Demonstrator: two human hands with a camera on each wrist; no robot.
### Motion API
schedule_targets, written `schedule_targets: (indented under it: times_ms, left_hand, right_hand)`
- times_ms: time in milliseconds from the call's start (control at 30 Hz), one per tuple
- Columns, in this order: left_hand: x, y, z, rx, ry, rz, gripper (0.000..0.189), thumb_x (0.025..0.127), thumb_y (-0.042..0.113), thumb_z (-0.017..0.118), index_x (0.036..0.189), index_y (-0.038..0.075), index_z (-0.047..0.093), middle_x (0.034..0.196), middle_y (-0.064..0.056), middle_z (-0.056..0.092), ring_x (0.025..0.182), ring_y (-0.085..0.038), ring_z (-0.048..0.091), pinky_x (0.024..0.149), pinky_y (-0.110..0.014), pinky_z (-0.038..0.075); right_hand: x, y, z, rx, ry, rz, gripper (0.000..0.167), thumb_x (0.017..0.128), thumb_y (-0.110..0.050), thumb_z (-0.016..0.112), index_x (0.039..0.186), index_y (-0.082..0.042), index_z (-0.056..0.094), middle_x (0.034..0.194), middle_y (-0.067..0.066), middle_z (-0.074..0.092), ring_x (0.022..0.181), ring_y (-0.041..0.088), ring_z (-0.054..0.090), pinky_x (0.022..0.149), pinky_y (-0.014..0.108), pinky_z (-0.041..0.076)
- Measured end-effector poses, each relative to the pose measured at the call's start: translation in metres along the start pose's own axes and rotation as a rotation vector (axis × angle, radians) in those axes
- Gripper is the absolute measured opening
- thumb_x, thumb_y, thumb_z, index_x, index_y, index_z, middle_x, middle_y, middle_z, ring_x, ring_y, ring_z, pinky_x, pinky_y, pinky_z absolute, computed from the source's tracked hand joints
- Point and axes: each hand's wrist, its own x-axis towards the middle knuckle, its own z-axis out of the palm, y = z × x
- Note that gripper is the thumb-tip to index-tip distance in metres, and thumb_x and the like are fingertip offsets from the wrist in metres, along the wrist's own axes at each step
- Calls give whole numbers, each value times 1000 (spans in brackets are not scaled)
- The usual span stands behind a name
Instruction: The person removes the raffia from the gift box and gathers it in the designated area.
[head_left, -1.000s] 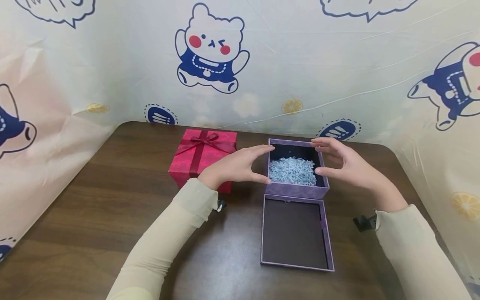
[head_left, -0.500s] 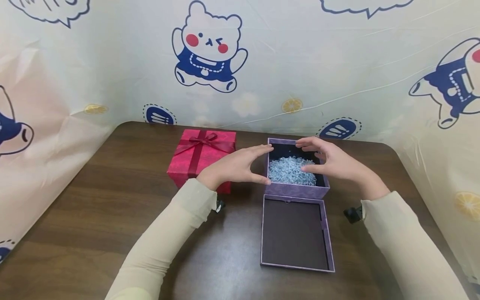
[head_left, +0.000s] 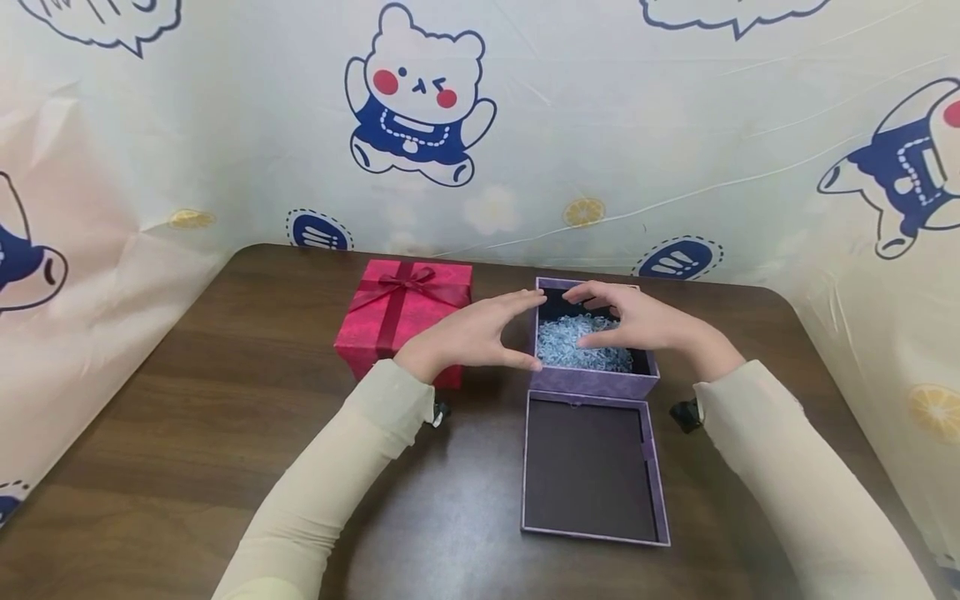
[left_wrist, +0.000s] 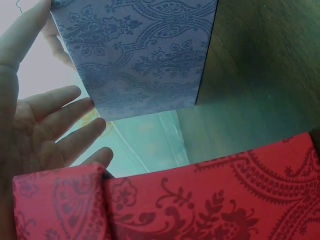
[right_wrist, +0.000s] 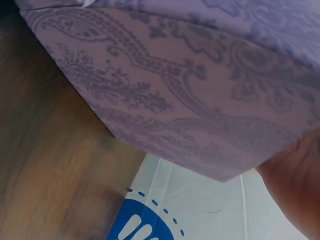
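Purple patterned card box [head_left: 594, 383] sits on the brown tabletop [head_left: 225, 400], right of centre, toward the far edge. Pale blue shreds [head_left: 562, 337] cover most of its floor; dark lining shows at the back and in the near right corner. Lid [head_left: 588, 467] lies flat on the near side, dark inside up, its far edge right along the box's near wall. Left hand [head_left: 476, 333] is at the box's left wall, thumb and fingers spread, fingertips by the rim, nothing gripped. Right hand [head_left: 637, 319] is above the box's right half, thumb well apart from lightly bent fingers, nothing pinched. Can't tell from these angles whether the right fingertips touch the shreds or just hang above them. Red box [head_left: 418, 321] with dark red bow [head_left: 407, 279] stands left of the purple one, gap between; left hand overlaps its right side in the head view. Small black wrist cameras poke out by both pale sleeves [head_left: 315, 475]. Backdrop [head_left: 600, 100]: printed sheet, bears and orange slices.
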Motion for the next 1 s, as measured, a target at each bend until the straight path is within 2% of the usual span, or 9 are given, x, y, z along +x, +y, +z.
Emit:
schedule_targets:
  times_ms: [533,1000]
  left_hand:
    - [-2,-1,1,7,13,-14,99,79,61,73,158,25,27,165,-1,27,152,-21,27,120,-47,32]
    - [-1,-1,2,15,22,3,98,80,60,73,158,22,28,164,-1,28,151,-21,29,120,-46,33]
  right_hand:
    - [19,1,4,-52,-82,6,73,88,-31,76,148,-6,42,155,16,41,138,44,43,110,62,38]
    - [28,4,11,-74,-155,24,71,87,-34,76,147,-12,45,154,14,42,144,35,37,117,60,31]
